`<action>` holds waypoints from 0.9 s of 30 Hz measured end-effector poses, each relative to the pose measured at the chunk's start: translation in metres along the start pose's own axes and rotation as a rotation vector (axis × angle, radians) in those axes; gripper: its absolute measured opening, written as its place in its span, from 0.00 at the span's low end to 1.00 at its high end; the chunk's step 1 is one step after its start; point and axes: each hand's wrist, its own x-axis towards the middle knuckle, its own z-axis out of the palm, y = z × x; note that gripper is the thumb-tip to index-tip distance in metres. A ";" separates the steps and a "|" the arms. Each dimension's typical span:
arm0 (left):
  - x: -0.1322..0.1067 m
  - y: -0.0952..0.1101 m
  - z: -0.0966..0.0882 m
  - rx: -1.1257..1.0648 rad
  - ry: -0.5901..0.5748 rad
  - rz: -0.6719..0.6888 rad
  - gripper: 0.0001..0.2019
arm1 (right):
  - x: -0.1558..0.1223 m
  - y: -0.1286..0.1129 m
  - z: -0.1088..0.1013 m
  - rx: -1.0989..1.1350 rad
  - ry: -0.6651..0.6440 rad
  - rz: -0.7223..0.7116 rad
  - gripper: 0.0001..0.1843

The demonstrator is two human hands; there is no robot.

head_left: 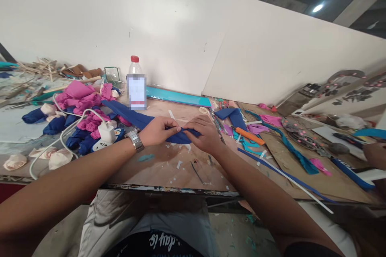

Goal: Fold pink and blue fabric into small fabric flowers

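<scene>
A long strip of dark blue crepe paper (129, 114) runs from the pile at the left toward the middle of the table. My left hand (158, 131), with a metal watch at the wrist, pinches the strip between thumb and fingers. Close beside it, my right hand (205, 134) grips the same strip's near end, fingertips pressed together. Between the two hands the paper looks folded or bunched, with a loose flap hanging below. The exact fold is partly hidden by my fingers.
Pink, blue and cream paper flowers (80, 98) lie left around a white charger (106, 131) and cable. Behind stand a red-capped bottle (134, 64) and a phone (136, 92). An orange cutter (249, 135) and paper scraps lie right. Another person's hand (375, 154) shows at the far right.
</scene>
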 end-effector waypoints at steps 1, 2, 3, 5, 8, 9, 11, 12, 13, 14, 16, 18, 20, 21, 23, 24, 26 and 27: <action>0.000 0.000 0.000 0.005 0.002 0.001 0.20 | 0.000 0.000 0.000 -0.002 -0.003 0.000 0.04; 0.000 0.001 0.000 0.012 0.005 0.003 0.20 | 0.000 0.000 0.000 -0.001 -0.006 -0.002 0.04; -0.001 0.001 0.000 0.018 0.006 0.004 0.20 | 0.000 0.000 0.000 0.002 -0.009 -0.006 0.04; -0.001 0.003 0.000 0.023 0.005 0.005 0.21 | 0.001 -0.001 0.000 0.011 -0.013 -0.013 0.04; -0.001 0.005 0.000 0.034 0.000 0.003 0.21 | 0.001 -0.002 0.000 0.011 -0.009 -0.022 0.04; -0.002 0.005 0.000 0.040 -0.002 0.001 0.22 | 0.001 -0.002 0.000 0.008 -0.004 -0.025 0.04; -0.002 0.005 0.000 0.046 -0.011 -0.005 0.22 | 0.001 -0.002 0.000 0.006 0.007 -0.031 0.05; -0.002 0.005 0.000 0.046 -0.014 -0.008 0.22 | 0.000 -0.001 0.000 0.008 0.008 -0.032 0.05; -0.002 0.005 0.000 0.048 -0.012 -0.010 0.22 | 0.000 -0.001 0.000 0.008 0.004 -0.029 0.05; -0.002 0.005 0.000 0.048 -0.007 -0.011 0.22 | 0.000 -0.001 0.001 0.007 -0.002 -0.024 0.05; -0.002 0.006 0.001 0.047 -0.002 -0.010 0.21 | -0.001 0.000 0.001 0.004 -0.022 -0.007 0.05; -0.002 0.006 0.001 0.037 -0.002 -0.007 0.20 | -0.001 0.000 0.001 0.004 -0.040 0.012 0.05; -0.003 0.007 0.001 0.036 0.004 0.000 0.19 | -0.001 0.000 0.001 0.006 -0.051 0.029 0.05; -0.003 0.007 0.002 0.045 0.014 0.005 0.19 | -0.001 0.000 0.001 0.006 -0.055 0.035 0.05; -0.003 0.008 0.001 0.079 0.031 0.025 0.18 | -0.001 0.000 0.002 0.002 -0.060 0.048 0.05; -0.004 0.008 0.001 0.100 0.037 0.037 0.17 | -0.001 -0.001 0.002 0.001 -0.061 0.054 0.05; -0.004 0.010 0.001 0.141 0.043 0.065 0.16 | -0.001 -0.001 0.002 0.003 -0.063 0.063 0.05; -0.005 0.011 0.001 0.161 0.046 0.077 0.16 | -0.001 -0.002 0.003 0.005 -0.063 0.067 0.05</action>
